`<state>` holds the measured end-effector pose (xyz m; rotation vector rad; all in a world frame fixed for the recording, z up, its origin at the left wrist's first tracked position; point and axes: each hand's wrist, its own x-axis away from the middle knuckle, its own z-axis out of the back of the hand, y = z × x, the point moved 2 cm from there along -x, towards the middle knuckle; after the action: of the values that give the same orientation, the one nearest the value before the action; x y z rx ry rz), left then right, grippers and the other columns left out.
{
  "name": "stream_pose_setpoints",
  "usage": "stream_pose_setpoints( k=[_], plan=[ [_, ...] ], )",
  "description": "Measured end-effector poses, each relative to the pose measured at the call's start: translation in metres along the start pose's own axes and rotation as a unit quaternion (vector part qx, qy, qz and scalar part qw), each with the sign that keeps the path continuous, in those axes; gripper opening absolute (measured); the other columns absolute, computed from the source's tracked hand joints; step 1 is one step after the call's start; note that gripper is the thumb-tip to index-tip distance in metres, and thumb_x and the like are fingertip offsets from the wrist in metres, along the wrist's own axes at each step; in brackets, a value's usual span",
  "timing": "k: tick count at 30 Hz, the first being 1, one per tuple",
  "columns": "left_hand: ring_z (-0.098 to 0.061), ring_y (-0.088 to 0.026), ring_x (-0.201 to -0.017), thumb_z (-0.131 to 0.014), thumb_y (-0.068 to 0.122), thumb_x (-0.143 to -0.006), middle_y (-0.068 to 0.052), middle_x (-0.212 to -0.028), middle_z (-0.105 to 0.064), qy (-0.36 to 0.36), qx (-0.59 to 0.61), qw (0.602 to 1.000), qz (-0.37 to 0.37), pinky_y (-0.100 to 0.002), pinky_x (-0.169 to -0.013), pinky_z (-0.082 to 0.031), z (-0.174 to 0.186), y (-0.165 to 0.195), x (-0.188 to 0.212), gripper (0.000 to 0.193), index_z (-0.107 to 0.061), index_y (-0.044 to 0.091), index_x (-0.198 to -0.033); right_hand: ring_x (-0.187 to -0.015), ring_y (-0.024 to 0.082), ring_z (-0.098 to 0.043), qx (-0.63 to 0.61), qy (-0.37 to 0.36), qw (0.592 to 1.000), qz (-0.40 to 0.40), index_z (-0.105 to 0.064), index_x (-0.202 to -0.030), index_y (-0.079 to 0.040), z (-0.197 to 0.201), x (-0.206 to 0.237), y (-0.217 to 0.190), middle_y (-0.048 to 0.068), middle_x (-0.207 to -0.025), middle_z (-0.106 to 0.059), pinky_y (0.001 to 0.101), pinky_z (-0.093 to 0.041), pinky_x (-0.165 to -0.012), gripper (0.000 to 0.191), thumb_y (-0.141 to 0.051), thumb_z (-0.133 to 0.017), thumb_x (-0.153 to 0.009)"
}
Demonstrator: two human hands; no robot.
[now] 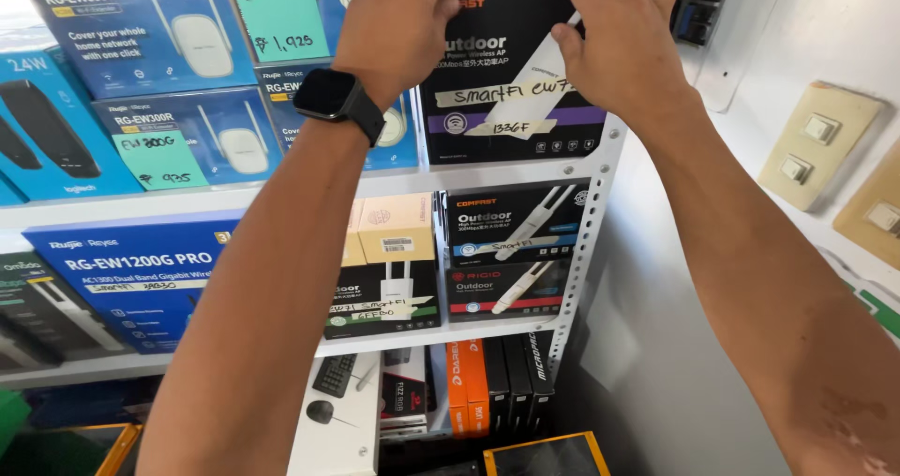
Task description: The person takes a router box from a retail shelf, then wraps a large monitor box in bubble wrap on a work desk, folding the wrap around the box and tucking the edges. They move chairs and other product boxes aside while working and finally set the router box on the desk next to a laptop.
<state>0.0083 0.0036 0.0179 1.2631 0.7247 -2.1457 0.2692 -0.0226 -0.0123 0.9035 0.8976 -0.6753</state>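
I have both hands up at the top shelf, and the black box (511, 73) sits directly between them. My left hand (398, 21) has its fingers curled over the upper left corner of the box, pressed against the face and top edge. My right hand (619, 40) clamps the upper right corner, thumb across the front and the other fingers wrapped behind (a ring shows on one of them). Neither hand is nearer than the other; both are in contact, so the box lies inward of each set of fingers and runs down from them toward its lower edge.

The box stands upright with its long axis vertical, its bottom edge resting on or just above the white metal shelf (506, 171); I cannot tell whether it is lifted clear. Strips of tape with handwriting cross its front below my fingers. Just beside my left fingers, further left, blue boxes (187, 138) fill the same shelf, one touching or nearly touching the black box.

Below my hands, the next shelf holds two stacked black boxes (516, 251) lying long side horizontal, with a cream-topped box (389, 265) just beside them. The lowest level holds slim orange and black boxes (492, 382) standing on edge.
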Motion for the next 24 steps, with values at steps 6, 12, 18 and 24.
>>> stream_pose_setpoints(
  k=[6,12,18,24],
  plan=[
    [-0.064,-0.042,-0.098,-0.074,0.014,-0.101,-0.016,-0.104,-0.070,0.105,-0.080,0.990,0.042,-0.053,-0.078,-0.046,0.039,-0.030,0.017,0.014,-0.070,0.007,-0.111,-0.134,0.033,-0.051,-0.104,0.060,0.992,-0.035,-0.061,-0.135,-0.007,-0.014,-0.031,-0.049,0.011,-0.135,-0.062,0.0499,-0.030,-0.112,0.035,-0.010,-0.075,-0.104],
    [-0.061,-0.041,-0.103,-0.074,0.011,-0.098,-0.013,-0.113,-0.066,0.046,-0.057,0.996,0.055,-0.050,-0.084,-0.049,0.073,-0.031,0.075,0.017,-0.068,0.007,-0.113,-0.126,0.037,-0.049,-0.092,0.072,0.991,-0.068,-0.063,-0.133,-0.006,-0.032,-0.027,-0.067,0.017,-0.131,-0.061,0.0529,-0.034,-0.104,0.034,-0.007,-0.073,-0.100],
    [-0.064,-0.034,-0.107,-0.073,0.017,-0.102,-0.015,-0.119,-0.063,0.073,0.105,0.982,0.141,-0.047,-0.094,-0.054,0.043,-0.027,0.096,0.033,-0.060,0.004,-0.129,-0.116,0.028,-0.058,-0.142,0.225,0.945,-0.191,-0.056,-0.132,-0.001,-0.032,0.030,0.000,0.015,-0.125,-0.058,0.0436,-0.046,-0.103,0.037,0.001,-0.064,-0.096],
    [-0.061,-0.047,-0.107,-0.077,0.022,-0.105,-0.023,-0.119,-0.062,0.144,-0.014,0.987,0.068,-0.052,-0.088,-0.050,0.001,-0.019,0.060,0.031,-0.063,0.002,-0.124,-0.094,0.012,-0.059,-0.391,0.072,0.760,-0.515,-0.060,-0.118,-0.005,-0.039,0.091,0.031,0.002,-0.107,-0.062,0.0314,-0.049,-0.082,0.029,-0.024,-0.073,-0.101]
  ],
)
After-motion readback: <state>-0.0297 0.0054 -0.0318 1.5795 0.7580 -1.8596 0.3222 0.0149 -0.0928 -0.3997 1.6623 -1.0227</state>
